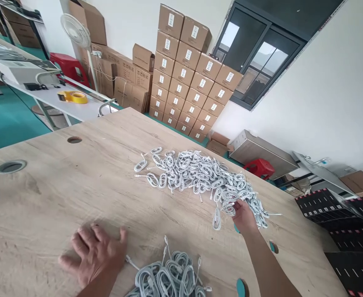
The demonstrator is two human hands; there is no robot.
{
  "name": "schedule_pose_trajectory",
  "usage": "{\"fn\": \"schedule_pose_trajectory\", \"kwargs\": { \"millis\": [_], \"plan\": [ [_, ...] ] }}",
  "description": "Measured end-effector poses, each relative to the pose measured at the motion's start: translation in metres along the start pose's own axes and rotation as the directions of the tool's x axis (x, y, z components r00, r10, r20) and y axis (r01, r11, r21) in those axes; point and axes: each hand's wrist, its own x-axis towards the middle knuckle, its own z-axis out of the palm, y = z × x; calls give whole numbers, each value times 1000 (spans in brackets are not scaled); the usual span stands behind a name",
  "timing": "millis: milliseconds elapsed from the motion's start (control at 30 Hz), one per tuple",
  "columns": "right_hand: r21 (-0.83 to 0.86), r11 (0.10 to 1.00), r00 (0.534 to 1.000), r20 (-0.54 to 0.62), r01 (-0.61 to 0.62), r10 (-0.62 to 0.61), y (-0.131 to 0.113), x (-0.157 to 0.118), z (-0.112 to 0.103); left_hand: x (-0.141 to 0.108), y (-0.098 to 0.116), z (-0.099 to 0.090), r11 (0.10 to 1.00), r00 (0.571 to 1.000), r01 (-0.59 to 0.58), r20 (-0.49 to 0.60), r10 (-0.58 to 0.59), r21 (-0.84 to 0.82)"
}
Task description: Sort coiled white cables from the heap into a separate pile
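Observation:
On the wooden tabletop (113, 198), my left hand (96, 253) lies palm down with its fingers spread and holds nothing. My right hand (245, 216) reaches to the near right side of a wide heap of coiled white cables (194, 169). Its thumb and fingers are closed on one coiled cable (229, 208), though the fingertips are partly hidden among the loops. A single coil (216, 218) lies just left of that hand. Close to me, between my forearms, is a second bunch of coiled cables (169, 276) with connectors sticking out, cut off by the lower edge.
Round cable holes (12, 166) pierce the tabletop. Stacked cartons (181, 74) stand against the far wall. A side bench at left bears a yellow tape dispenser (73, 97), near a white fan (75, 31). Black boxes (326, 206) are piled at right, beyond a red stool (259, 168).

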Motion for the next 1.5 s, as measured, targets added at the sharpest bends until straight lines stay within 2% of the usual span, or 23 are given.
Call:
{"fn": "schedule_pose_trajectory", "kwargs": {
  "millis": [100,167,300,400,433,500,533,567,600,633,700,733,800,833,867,933,1000,1067,1133,1233,1300,1400,1500],
  "plan": [
    [-15,998,996,-72,-60,59,-2,-4,-2,0,0,2,1000,1000,0,-6,0,4],
    [-30,998,997,-51,-63,62,-5,-6,1,0,0,3,1000,1000,-3,-10,3,8],
    [-66,994,995,53,-82,86,-12,-24,8,0,-1,4,1000,1000,-10,-1,10,12],
    [-129,983,960,229,-133,160,-10,-61,6,0,-2,2,1000,1000,0,17,0,18],
    [-200,968,920,331,-151,212,-8,-75,3,0,-2,1,1000,1000,4,22,-5,20],
    [-443,890,758,541,-112,364,-6,-97,-5,0,-2,0,1000,999,9,35,-10,21],
    [-583,812,661,596,-34,456,-6,-103,-8,0,-2,0,1000,999,10,41,-10,20],
    [-702,709,599,598,71,532,-5,-104,-10,0,-1,-1,1000,999,8,44,-9,20],
    [-791,586,608,556,178,566,-4,-100,-9,0,-1,0,1000,999,10,45,-11,17],
    [-855,447,683,493,265,539,-1,-93,-6,0,-1,0,1000,999,12,44,-12,15],
    [-925,166,869,378,342,319,10,-71,3,-1,0,1,1000,999,8,34,-8,8],
    [-935,54,915,355,351,193,19,-60,7,-1,0,2,1000,999,7,31,-7,5],
    [-920,-90,924,375,381,69,40,-42,13,-1,-1,3,1000,999,7,34,-7,5],
    [-909,-111,916,398,402,54,50,-35,13,-1,-1,4,1000,999,11,36,-11,9],
    [-906,-97,911,411,412,36,58,-30,13,-1,-2,4,1000,999,17,42,-18,15],
    [-933,10,932,358,359,-56,67,-19,12,-1,-2,3,999,998,25,63,-27,31],
    [-964,185,969,158,192,-188,64,-5,16,-1,-2,2,999,996,27,80,-30,43],
    [-947,320,961,-60,32,-271,54,12,28,-1,-1,-1,999,996,29,82,-33,45],
    [-919,391,945,-164,-42,-284,44,30,42,-1,0,-4,999,996,36,78,-39,38],
    [-888,456,959,-170,-50,-226,33,43,55,-1,0,-7,999,993,44,108,-47,29],
    [-869,492,965,-169,-50,-201,29,39,52,-1,0,-8,999,992,46,121,-49,27],
    [-824,566,975,-152,-34,-163,22,18,31,-1,-1,-6,999,993,46,110,-48,26],
    [-660,751,1000,-29,-14,-6,11,-26,7,-1,-1,-3,999,994,44,97,-46,23]
  ]
}}
